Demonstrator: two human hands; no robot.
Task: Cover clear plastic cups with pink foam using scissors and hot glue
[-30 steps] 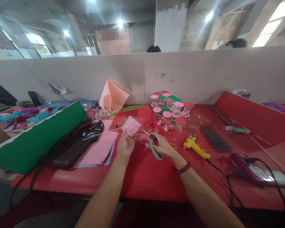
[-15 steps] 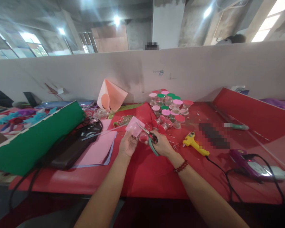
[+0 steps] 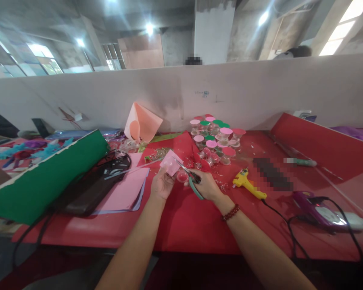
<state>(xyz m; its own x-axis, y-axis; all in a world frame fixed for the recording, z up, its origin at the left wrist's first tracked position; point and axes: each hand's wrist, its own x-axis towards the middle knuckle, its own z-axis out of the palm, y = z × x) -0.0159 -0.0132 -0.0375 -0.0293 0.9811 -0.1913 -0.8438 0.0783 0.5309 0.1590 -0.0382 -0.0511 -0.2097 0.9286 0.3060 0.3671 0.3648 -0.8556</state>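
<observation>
My left hand (image 3: 161,185) pinches a small pink paper piece (image 3: 171,162) that has a clear plastic cup on it, held just above the red table (image 3: 181,225). My right hand (image 3: 206,185) grips green-handled scissors (image 3: 191,179). Their blades point up and left and meet the edge of the pink piece. Another small clear cup (image 3: 181,176) sits on the table between my hands.
A cluster of small clear cups with pink, green and red paper lids (image 3: 215,139) stands behind my hands. A yellow glue gun (image 3: 248,184) and a purple glue gun (image 3: 316,209) lie right. At left lie pink sheets (image 3: 125,187), a dark bag (image 3: 93,185) and a green roll (image 3: 45,175). A grey partition (image 3: 181,96) backs the table.
My hands stay in about the same spot. The pink piece has turned a little in my left hand while the scissors stay against its edge.
</observation>
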